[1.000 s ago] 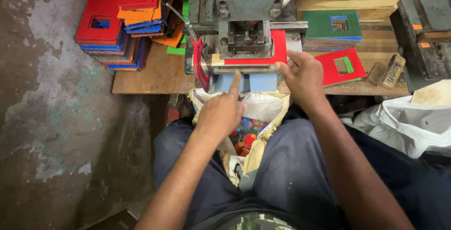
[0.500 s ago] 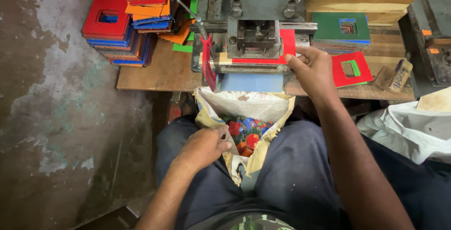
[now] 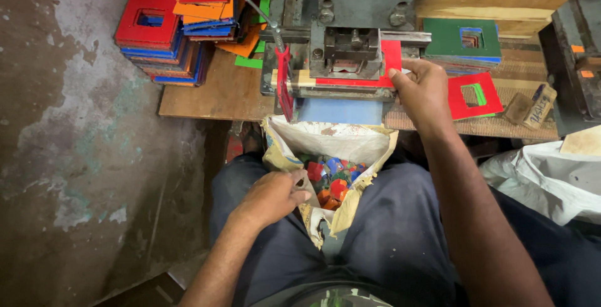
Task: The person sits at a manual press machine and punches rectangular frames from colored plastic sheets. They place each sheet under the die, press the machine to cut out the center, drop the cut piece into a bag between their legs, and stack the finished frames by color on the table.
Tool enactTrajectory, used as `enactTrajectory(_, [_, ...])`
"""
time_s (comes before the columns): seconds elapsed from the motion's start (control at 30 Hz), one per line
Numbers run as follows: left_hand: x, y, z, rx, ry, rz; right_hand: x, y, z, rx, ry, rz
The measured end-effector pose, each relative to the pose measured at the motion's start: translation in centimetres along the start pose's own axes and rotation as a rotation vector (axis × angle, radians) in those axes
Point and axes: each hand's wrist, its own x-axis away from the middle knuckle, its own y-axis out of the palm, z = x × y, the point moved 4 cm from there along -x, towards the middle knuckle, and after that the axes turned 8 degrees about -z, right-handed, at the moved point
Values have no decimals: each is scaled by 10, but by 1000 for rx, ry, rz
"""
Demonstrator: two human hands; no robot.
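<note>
1. The right hand (image 3: 426, 88) pinches a red sheet (image 3: 391, 62) lying under the grey press (image 3: 347, 47) on the tabletop (image 3: 213, 94).
2. The left hand (image 3: 272, 197) grips the rim of the open sack (image 3: 350, 147) between the knees, fingers curled closed.
3. Coloured offcuts (image 3: 328, 182) fill the sack.
4. Stacked frames (image 3: 169, 25) sit left of the press.

I see a red card (image 3: 388, 62) under the grey-green press (image 3: 350, 6). Left of the press lie stacked frames (image 3: 175, 31) in red, orange and blue. Right of it sit a green frame (image 3: 462, 39) and a red frame (image 3: 474, 96). Below it, an off-white sack (image 3: 332, 144) holds red, blue and orange scraps (image 3: 330, 182). The worktop (image 3: 213, 94) is brown wood.
</note>
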Motion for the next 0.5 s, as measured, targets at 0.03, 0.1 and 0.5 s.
enactTrajectory(0.03, [-1,0,-1,8,1,-4,-1,0,1,-3,0,-1])
enactTrajectory(0.1, [-1,1,-3,-4,17,3,-3,0,3,1,8,4])
enactTrajectory(0.5, [-5,-11,-10,506,161,266,38,-31,15,-157,184,-28])
